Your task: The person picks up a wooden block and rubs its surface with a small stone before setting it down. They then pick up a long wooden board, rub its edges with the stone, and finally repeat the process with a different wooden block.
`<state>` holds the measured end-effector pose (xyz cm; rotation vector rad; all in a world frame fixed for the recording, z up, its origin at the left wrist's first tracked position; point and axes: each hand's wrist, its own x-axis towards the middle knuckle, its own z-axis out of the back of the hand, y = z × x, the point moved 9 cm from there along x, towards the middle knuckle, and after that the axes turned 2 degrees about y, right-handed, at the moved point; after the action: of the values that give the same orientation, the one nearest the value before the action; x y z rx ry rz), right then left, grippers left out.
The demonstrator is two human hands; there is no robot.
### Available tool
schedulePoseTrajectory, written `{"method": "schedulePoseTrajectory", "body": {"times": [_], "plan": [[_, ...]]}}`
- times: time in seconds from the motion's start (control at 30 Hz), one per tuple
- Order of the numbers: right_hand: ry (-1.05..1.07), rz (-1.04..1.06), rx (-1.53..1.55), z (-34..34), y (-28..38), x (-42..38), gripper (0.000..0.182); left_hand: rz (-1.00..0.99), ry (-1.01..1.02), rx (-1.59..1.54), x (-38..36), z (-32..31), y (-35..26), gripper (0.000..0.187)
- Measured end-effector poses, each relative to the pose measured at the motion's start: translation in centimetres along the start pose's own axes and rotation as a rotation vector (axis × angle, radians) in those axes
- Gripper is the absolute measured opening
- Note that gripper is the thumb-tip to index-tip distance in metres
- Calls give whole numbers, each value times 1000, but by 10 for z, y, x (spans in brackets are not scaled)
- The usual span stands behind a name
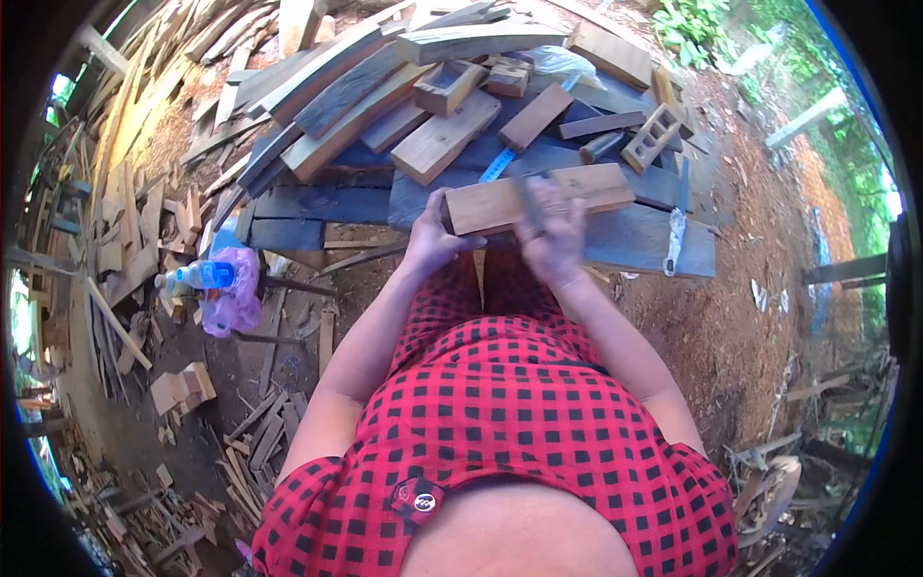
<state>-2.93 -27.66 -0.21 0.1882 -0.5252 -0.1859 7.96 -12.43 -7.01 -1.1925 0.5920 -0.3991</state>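
A long, smooth-faced wooden block (598,188) lies crosswise at the near edge of the dark plank bench (639,245). My left hand (437,238) is closed around its left end, thumb below and fingers at the top. Over the middle of the block is my right hand (555,236), smeared by motion. A thin dark strip (528,202) stands out from its fingers against the block's face; its kind is too blurred to tell. Just behind the block, a blue measuring strip (497,165) lies on the bench.
Stacked timber (336,87), a wooden block with square openings (652,139) and a short round wooden piece (601,147) cover the bench. A white-handled tool (676,236) lies at right. A bottle (207,276) and pink plastic bag (236,298) stand left. Offcuts (183,388) litter the ground.
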Motion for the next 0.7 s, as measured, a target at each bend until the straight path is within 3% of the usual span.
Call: {"method": "schedulePoseTrajectory", "body": {"times": [0.07, 0.1, 0.2, 0.23, 0.27, 0.33, 0.37, 0.4, 0.47, 0.5, 0.57, 0.7], "plan": [[125, 245, 93, -16, 71, -2, 49, -140, 8, -172, 10, -3, 14, 81], [125, 248, 98, -16, 80, 1, 49, -328, -80, 82, 9, 8, -1, 77], [179, 351, 193, -19, 91, 3, 51, -325, -98, 10, 14, 8, 7, 74], [155, 300, 165, -15, 69, 9, 49, -209, 41, -119, 17, -4, 17, 77], [133, 253, 138, -9, 44, 12, 47, -202, 53, -262, 10, -5, 7, 83], [-35, 83, 57, 26, -24, 19, 41, -135, -10, -67, 7, 1, 6, 88], [-69, -4, 150, 44, -60, 20, 39, -227, -46, 37, 3, 3, -6, 91], [-88, -287, 223, 33, -117, 7, 36, -210, -81, 35, 3, 4, -1, 91], [-68, -518, 203, 39, -150, -6, 38, -251, -122, 86, 7, 6, 5, 89], [-42, -492, 232, 29, -139, -8, 38, -242, -114, 81, 4, 8, 0, 90], [-66, -333, -59, 22, -107, -9, 43, -216, -135, 80, 1, 12, 1, 90], [137, 153, 198, -13, 47, -16, 49, -203, -133, 72, 5, 9, 10, 87]]}}
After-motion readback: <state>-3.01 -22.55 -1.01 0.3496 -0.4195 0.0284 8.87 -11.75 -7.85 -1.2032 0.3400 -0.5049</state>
